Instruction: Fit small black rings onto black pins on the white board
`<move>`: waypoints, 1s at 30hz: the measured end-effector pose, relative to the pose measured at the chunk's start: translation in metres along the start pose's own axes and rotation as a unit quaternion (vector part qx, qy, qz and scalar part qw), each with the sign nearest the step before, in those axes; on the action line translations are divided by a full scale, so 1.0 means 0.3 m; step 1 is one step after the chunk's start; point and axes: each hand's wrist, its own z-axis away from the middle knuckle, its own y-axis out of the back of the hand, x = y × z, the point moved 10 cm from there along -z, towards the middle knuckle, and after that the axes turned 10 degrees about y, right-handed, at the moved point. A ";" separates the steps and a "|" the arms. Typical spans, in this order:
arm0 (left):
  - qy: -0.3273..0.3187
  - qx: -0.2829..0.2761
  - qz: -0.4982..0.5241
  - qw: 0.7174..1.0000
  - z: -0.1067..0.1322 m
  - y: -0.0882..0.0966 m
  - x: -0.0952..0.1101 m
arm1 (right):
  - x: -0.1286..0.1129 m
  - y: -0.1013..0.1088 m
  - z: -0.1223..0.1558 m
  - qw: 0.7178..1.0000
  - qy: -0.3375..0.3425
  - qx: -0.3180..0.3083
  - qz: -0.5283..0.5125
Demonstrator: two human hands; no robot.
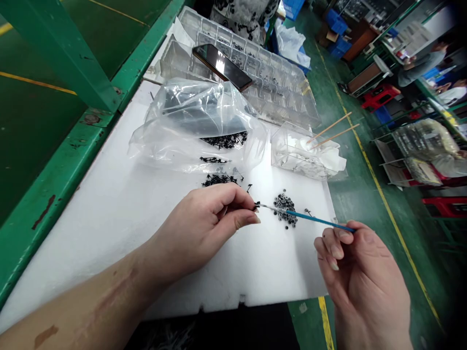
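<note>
— When scanning from the left, any risk to name first?

— Spilling, probably: clear plastic bag (pixel 175 121), loosely draped on the white worktop (pixel 113 199), easily shed of more pieces if bumped.

— And the left hand (pixel 211 221)?

— Closed in a pinch, with thumb and forefinger on one tiny black part (pixel 257 205). Likely to be lost if squeezed too hard or held too near the edge, and hard to find again in the loose pile of small black parts (pixel 219 180) just beyond.

— Next along?

— Smartphone (pixel 222 67), lying slanted on the compartment tray (pixel 288 104): liable to slide if jogged.

— Farther right?

— Heap of small rings (pixel 285 209), beneath the line of the slim blue-handled tool (pixel 317 218): apt to scatter if swept. Tool tip right at the part; whether touching, impossible to tell. Then clear box (pixel 278 154) of white tissue (pixel 328 160), with wooden sticks (pixel 330 128) jutting out, easily snagged.

— And the right hand (pixel 365 272)?

— Curled around the tool's far end; probably prone to tip wobble, and so to knocking the part loose.

— Now count, left to right.

— One bag, one left hand, one pinched part, one smartphone, one tray, one tool, one box, two sticks, one right hand. Piled black parts and rings: too heaped to count exactly.
</note>
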 end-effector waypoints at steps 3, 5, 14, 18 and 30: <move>0.000 -0.001 0.001 1.000 -0.001 0.001 0.001 | -0.007 0.010 -0.001 1.000 0.005 0.008 -0.001; -0.001 0.001 0.000 1.000 -0.002 0.002 0.002 | -0.013 0.015 0.002 1.000 0.007 0.010 -0.002; 0.007 -0.002 -0.001 1.000 -0.001 0.001 0.001 | -0.009 0.009 0.004 1.000 0.003 0.009 0.017; 0.009 0.001 -0.008 1.000 -0.007 0.002 0.003 | -0.028 0.016 -0.005 1.000 0.010 0.026 -0.001; -0.029 0.000 -0.039 0.999 -0.003 -0.008 -0.026 | -0.039 0.298 -0.403 0.981 0.093 0.169 0.013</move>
